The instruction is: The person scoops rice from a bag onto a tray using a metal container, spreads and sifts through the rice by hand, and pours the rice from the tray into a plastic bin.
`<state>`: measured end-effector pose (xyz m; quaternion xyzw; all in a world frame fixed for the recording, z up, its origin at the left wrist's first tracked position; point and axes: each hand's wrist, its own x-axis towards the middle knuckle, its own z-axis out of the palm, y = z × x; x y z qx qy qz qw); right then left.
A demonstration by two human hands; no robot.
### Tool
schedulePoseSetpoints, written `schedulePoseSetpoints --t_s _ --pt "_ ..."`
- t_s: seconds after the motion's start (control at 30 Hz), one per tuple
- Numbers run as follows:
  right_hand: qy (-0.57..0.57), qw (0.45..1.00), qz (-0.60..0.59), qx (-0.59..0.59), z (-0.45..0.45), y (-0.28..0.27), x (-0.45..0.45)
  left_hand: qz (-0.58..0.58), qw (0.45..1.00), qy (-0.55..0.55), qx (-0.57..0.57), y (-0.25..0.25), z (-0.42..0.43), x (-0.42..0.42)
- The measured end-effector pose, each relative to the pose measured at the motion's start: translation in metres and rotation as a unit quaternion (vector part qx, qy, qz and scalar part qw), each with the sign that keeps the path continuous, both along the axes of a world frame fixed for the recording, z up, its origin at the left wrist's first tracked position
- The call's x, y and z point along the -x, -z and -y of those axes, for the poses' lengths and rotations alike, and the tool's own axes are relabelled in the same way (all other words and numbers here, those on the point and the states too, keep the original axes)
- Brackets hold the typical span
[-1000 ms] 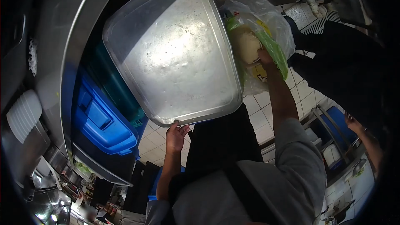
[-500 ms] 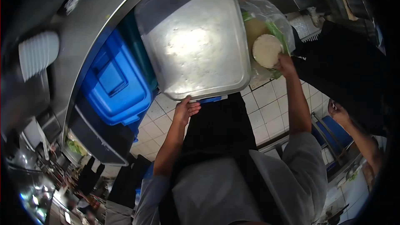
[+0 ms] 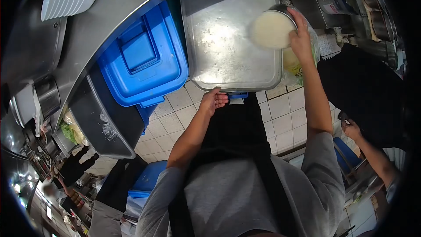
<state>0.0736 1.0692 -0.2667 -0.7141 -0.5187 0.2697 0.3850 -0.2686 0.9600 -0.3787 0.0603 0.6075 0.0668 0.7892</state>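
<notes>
Grasping the rim of a round metal bowl (image 3: 282, 8), the right hand (image 3: 301, 39) held it tilted over the three o'clock side of a metal tray (image 3: 237, 63); the pale contents (image 3: 271, 30) looked blurred. The left hand (image 3: 213, 102) touched the tray's edge between six and seven o'clock, thumb on the rim, other fingers loosely curled; whether they gripped, I could not tell. A plastic bag (image 3: 291, 61) showed at two o'clock, partly behind the bowl, and a blue lid (image 3: 142, 55) at ten.
</notes>
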Motion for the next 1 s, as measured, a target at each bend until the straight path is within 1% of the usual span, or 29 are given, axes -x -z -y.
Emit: schedulePoseSetpoints --t_s 0.03,0.17,0.23,0.27,0.33,0.37,0.43,0.47,0.53,0.67,0.7,0.73,0.77,0.8,0.83,0.87,0.93,1.0 --pt "-0.009 0.987 0.138 -0.082 -0.008 -0.001 0.011 -0.002 1.0 -0.001 0.002 0.0 -0.001 0.0" --pt "-0.008 0.979 0.179 -0.099 -0.025 -0.025 0.037 0.01 1.0 -0.015 0.003 0.002 0.002 0.0" --pt "-0.033 0.935 0.288 -0.206 -0.033 -0.029 0.04 0.013 1.0 -0.02 -0.004 0.002 0.002 0.0" --pt "-0.033 0.935 0.288 -0.206 -0.034 -0.033 0.041 0.013 1.0 -0.021 -0.004 0.001 0.002 0.0" --pt "-0.053 0.909 0.325 -0.255 -0.032 -0.043 0.042 0.017 1.0 -0.025 -0.006 0.0 0.002 0.0" --pt "-0.053 0.909 0.326 -0.254 -0.032 -0.047 0.043 0.018 1.0 -0.024 -0.005 0.0 0.002 0.001" --pt "-0.069 0.878 0.349 -0.319 -0.032 -0.055 0.046 0.022 0.999 -0.026 0.003 0.002 0.002 0.001" --pt "-0.068 0.879 0.35 -0.317 -0.032 -0.061 0.049 0.022 0.999 -0.023 0.004 0.002 0.002 0.001" --pt "-0.071 0.854 0.342 -0.386 -0.031 -0.072 0.057 0.025 0.999 -0.03 0.008 0.003 0.001 0.001" --pt "-0.066 0.861 0.338 -0.374 -0.014 -0.07 0.04 0.016 1.0 -0.016 0.012 0.002 0.0 0.0" --pt "-0.014 0.89 0.359 -0.281 -0.006 -0.07 0.032 0.012 1.0 -0.018 0.014 0.002 0.0 0.0" --pt "0.04 0.908 0.376 -0.184 0.003 -0.069 0.023 0.008 1.0 -0.02 0.016 0.004 0.001 0.001" --pt "0.06 0.901 0.415 -0.114 0.013 -0.067 0.012 0.013 0.999 -0.024 0.019 0.006 0.002 0.001" --pt "0.067 0.899 0.418 -0.109 0.024 -0.056 -0.002 0.014 1.0 -0.015 0.021 0.005 0.002 0.002" --pt "0.065 0.897 0.436 0.001 0.037 -0.039 -0.016 0.013 1.0 -0.017 0.016 0.003 0.002 0.001" --pt "0.06 0.885 0.448 0.11 0.049 -0.017 -0.028 0.012 1.0 -0.02 0.01 0.002 0.001 0.0" --pt "0.0 0.847 0.49 0.206 0.068 0.041 -0.046 0.012 1.0 -0.019 0.005 -0.002 0.0 -0.001" --pt "-0.097 0.812 0.514 0.258 0.076 0.111 -0.059 0.003 0.999 -0.029 0.013 -0.001 0.0 -0.002"
